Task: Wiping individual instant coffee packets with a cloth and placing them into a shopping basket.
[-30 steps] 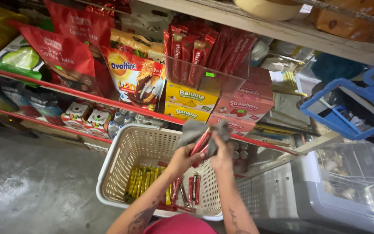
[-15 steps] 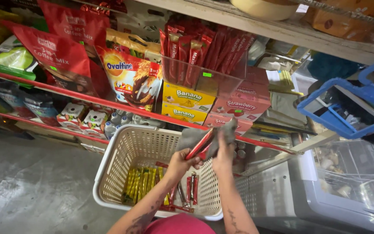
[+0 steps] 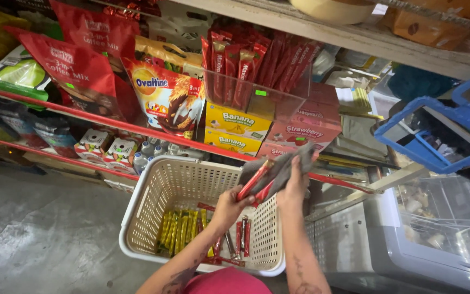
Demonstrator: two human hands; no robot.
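The left hand [image 3: 229,204] is gripping the lower end of a red stick sachet [image 3: 254,179], fingers closed around it, holding it above the cream plastic basket [image 3: 153,204]. Compared with a second ago, the sachet is sitting lower and deeper inside the grey cloth [image 3: 278,169], so the wiping is progressing along its length. The right hand [image 3: 295,185] is pressing that cloth closed around the sachet's upper part. More red and yellow sachets [image 3: 183,231] are lying in the basket below, under the red-edged shelf [image 3: 137,129].

Grey cloth [image 3: 278,169] around red sachets [image 3: 254,179]; cream lattice basket [image 3: 153,218] holds yellow-green sachets [image 3: 183,231]; blue crate [image 3: 436,133]; yellow boxes [image 3: 235,128].
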